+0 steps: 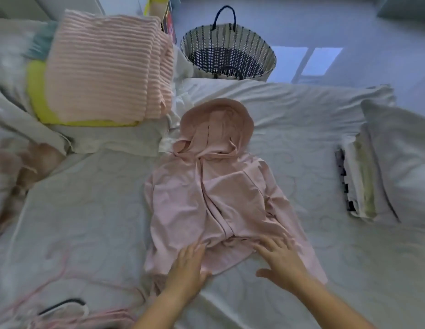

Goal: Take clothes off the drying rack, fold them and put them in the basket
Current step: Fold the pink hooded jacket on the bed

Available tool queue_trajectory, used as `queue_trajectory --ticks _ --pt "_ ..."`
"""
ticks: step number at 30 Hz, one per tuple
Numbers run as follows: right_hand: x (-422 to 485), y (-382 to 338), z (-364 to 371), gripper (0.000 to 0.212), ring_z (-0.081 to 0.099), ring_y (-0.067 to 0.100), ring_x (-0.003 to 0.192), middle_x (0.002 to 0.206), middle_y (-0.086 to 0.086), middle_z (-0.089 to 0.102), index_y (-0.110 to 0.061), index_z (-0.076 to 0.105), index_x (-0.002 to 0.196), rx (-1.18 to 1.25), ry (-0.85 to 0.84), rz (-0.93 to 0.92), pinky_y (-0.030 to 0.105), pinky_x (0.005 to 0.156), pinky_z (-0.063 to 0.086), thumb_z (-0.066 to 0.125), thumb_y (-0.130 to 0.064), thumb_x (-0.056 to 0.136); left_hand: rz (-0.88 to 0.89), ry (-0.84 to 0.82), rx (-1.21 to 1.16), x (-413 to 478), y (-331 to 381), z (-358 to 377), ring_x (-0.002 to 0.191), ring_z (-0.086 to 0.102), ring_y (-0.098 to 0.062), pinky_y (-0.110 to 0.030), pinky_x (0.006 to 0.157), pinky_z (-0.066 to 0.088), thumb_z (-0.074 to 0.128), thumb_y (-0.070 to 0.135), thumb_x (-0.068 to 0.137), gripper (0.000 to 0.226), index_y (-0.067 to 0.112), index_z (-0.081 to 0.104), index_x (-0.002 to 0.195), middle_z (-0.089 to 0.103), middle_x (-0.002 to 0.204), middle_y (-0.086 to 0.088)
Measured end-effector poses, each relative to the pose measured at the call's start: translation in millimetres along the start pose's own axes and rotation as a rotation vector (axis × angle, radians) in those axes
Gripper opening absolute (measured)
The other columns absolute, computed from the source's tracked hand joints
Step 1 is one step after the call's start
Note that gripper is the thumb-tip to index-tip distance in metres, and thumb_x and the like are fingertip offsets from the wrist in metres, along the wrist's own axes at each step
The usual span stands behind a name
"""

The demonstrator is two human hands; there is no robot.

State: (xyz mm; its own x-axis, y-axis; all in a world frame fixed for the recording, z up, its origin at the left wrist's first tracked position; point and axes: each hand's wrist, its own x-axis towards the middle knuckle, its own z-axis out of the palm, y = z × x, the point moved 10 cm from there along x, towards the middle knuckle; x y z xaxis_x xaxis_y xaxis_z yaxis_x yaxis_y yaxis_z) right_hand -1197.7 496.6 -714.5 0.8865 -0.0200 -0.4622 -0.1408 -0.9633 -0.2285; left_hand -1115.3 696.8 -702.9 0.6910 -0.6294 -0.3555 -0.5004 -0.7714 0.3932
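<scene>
Step in hand: folding, by my reading. Hoodie (211, 198), pale pink, lies flat mid-bed (88, 210), hood at the far end, hem at the near end, zip line down the centre; cloth thin, creased, right sleeve apparently tucked across the body.

Left hand (187, 267): fingers spread, palm flat on the near-left hem, pinching nothing.

Right hand (280, 262): fingers spread, flat on the near-right hem, pinching nothing.

Next move, judged: grip both hem corners and carry them toward the hood; limp cloth will want smoothing first.

Basket (228, 53): woven, dark handles, on the floor beyond the far bed edge, appears empty.

Also present: striped pink blanket (107, 74) far left; hangers (61, 307) near left.
</scene>
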Motion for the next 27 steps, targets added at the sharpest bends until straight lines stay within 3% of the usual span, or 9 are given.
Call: queue_trajectory --ticks 2,4,9,11,13,14,18,23,27 --pt "6.6 -16.3 24.2 0.076 0.067 0.017 0.089 0.101 -0.008 0.068 -0.034 0.071 0.1 -0.054 -0.039 -0.139 0.039 0.094 0.032 0.085 -0.066 0.033 0.077 -0.022 -0.024 -12.9 1.4 26.4 0.093 0.066 -0.019 -0.025 0.072 0.057 0.083 0.045 0.053 0.072 0.024 0.055 0.115 0.063 0.109 0.003" --pt "15.8 -23.7 37.6 0.071 0.066 0.017 0.085 0.098 -0.009 0.068 -0.029 0.074 0.096 -0.112 0.004 -0.226 0.035 0.094 0.032 0.088 -0.058 0.033 0.11 -0.031 0.003 -19.0 -0.7 44.4 0.084 0.064 -0.014 -0.023 0.061 0.056 0.087 0.048 0.045 0.075 0.028 0.05 0.107 0.061 0.098 0.008" --pt "43.7 -2.2 37.8 0.083 0.062 0.025 0.106 0.118 -0.003 0.065 -0.026 0.067 0.116 -0.18 0.15 -0.205 0.042 0.088 0.046 0.09 -0.047 0.039 0.013 -0.06 0.167 -22.8 -41.6 78.3 0.095 0.059 -0.022 -0.033 0.063 0.054 0.087 0.054 0.032 0.101 0.021 0.052 0.12 0.064 0.114 -0.001" --pt "50.5 7.4 31.2 0.068 0.063 0.027 0.106 0.116 -0.002 0.066 -0.026 0.068 0.114 -0.193 0.234 -0.211 0.043 0.082 0.05 0.087 -0.044 0.051 -0.001 -0.005 0.178 -20.0 -53.3 77.7 0.095 0.061 -0.023 -0.032 0.06 0.053 0.085 0.045 0.044 0.087 0.019 0.055 0.121 0.064 0.115 -0.001" --pt "52.0 6.7 22.0 0.032 0.065 0.027 0.096 0.107 -0.002 0.067 -0.024 0.07 0.103 -0.21 0.393 -0.28 0.041 0.082 0.045 0.073 -0.028 0.071 0.049 0.125 0.196 -17.7 -53.5 68.1 0.087 0.065 -0.025 -0.03 0.054 0.052 0.064 0.029 0.066 0.047 0.018 0.065 0.111 0.066 0.11 -0.001" --pt "51.5 5.2 16.5 0.018 0.065 0.026 0.088 0.099 -0.003 0.068 -0.024 0.07 0.093 -0.214 0.46 -0.311 0.04 0.084 0.043 0.066 -0.017 0.076 0.064 0.181 0.196 -16.1 -53.5 61.2 0.083 0.066 -0.025 -0.029 0.053 0.052 0.053 0.023 0.07 0.038 0.017 0.069 0.103 0.068 0.104 -0.002" --pt "30.5 3.4 8.0 0.024 0.06 0.024 0.076 0.079 -0.002 0.062 -0.022 0.065 0.074 -0.26 0.586 -0.392 0.041 0.092 0.045 0.06 0.0 0.081 0.126 0.288 0.114 -25.2 -51.5 40.6 0.071 0.066 -0.023 -0.03 0.053 0.053 0.046 0.017 0.072 0.032 0.02 0.07 0.092 0.07 0.085 0.001" --pt "-44.5 3.0 42.5 0.027 0.053 0.024 0.055 0.065 0.0 0.052 -0.022 0.068 0.077 -0.347 0.433 -0.533 0.041 0.086 0.041 0.051 0.0 0.076 0.293 0.181 0.147 -77.0 -35.5 63.6 0.06 0.063 -0.021 -0.029 0.047 0.048 0.049 0.019 0.074 0.024 0.026 0.06 0.094 0.063 0.068 0.002" --pt "-100.3 13.8 64.0 0.026 0.05 0.024 0.056 0.068 0.0 0.051 -0.023 0.068 0.086 -0.329 0.377 -0.513 0.039 0.077 0.042 0.05 -0.005 0.082 0.359 0.147 0.153 -118.7 -15.9 78.5 0.053 0.056 -0.018 -0.026 0.046 0.044 0.047 0.018 0.07 0.025 0.027 0.058 0.091 0.058 0.063 0.006"
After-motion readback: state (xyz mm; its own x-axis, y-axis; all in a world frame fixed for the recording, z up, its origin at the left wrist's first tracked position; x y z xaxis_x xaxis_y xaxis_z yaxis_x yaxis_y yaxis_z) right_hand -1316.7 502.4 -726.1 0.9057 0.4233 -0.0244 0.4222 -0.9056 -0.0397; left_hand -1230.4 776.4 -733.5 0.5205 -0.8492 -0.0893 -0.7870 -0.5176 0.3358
